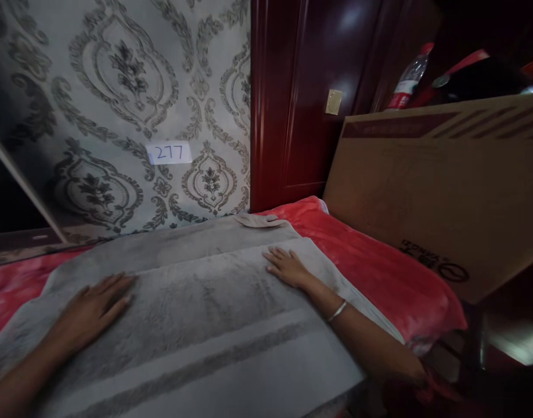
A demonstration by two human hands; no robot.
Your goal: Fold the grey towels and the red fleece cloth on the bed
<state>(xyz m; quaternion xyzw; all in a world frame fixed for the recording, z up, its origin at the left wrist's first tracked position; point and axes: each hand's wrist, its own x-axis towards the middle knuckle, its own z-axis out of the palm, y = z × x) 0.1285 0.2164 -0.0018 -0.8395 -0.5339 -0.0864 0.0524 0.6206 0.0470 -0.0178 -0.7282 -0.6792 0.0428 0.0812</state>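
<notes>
A large grey cloth [197,296], perhaps a towel or blanket, lies spread before me with a lighter band and a darker stripe near its front. On its left part rests my left hand [94,310], palm down with the fingers stretched out. My right hand [288,267] lies flat near the cloth's right edge, fingers spread, a silver bangle on that wrist. Neither hand grips anything. Toward the wall a fold runs across the cloth, and a small flap [260,220] is turned up at its far edge.
Red plush fabric [357,261] lies under the grey cloth and shows on both sides. At the right leans a big cardboard box [423,191], with a plastic bottle [410,78] behind its top edge. Patterned wallpaper carries a paper label [169,152] reading 277, beside a dark red panel [292,145].
</notes>
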